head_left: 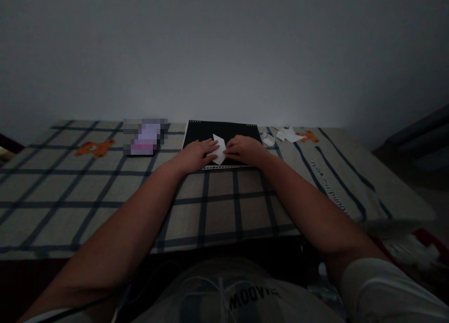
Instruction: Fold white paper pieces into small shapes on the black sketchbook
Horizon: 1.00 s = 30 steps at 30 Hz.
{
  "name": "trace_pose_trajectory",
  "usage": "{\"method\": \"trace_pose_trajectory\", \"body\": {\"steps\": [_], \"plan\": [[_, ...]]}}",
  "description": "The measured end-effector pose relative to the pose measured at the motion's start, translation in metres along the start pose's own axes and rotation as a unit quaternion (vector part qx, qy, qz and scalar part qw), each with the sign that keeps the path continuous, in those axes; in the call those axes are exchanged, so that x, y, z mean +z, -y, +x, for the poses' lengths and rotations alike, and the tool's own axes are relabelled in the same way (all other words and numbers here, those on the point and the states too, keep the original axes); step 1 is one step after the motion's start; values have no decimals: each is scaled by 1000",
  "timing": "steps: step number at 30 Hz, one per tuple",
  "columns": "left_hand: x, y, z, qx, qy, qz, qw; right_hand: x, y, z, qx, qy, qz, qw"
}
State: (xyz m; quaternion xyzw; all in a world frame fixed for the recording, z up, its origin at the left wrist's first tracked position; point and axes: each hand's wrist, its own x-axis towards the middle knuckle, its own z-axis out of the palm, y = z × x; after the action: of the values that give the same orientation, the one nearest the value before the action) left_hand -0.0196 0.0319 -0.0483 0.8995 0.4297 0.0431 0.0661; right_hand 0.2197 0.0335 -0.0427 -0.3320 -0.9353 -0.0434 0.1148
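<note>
A small piece of folded white paper [219, 147] with pointed ends lies on a black sheet [199, 130] that has punched holes along its edges. My left hand [196, 154] rests on the paper's left side, its fingers stretched out flat. From the other side, my right hand [245, 150] has its fingertips drawn together at the paper's right edge, gripping it. Part of the paper is covered by my fingers.
A checked cloth [182, 211] covers the table. To the left lies a phone [145, 138] with a blurred screen. Several folded white paper pieces [289, 134] lie to the right, beside a crumpled white piece [268, 139]. A wall [224, 56] stands behind.
</note>
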Motion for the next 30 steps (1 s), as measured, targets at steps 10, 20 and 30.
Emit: {"method": "trace_pose_trajectory", "body": {"steps": [10,20,30], "plan": [[-2,0,-2,0,35,-1,999,-4,5,0,-11,-6,-50,999],[-2,4,-1,-2,36,-38,999,-2,11,1,-54,-8,-42,998],[-2,3,-1,-6,28,-48,998,-4,10,1,-33,18,-68,997]]}}
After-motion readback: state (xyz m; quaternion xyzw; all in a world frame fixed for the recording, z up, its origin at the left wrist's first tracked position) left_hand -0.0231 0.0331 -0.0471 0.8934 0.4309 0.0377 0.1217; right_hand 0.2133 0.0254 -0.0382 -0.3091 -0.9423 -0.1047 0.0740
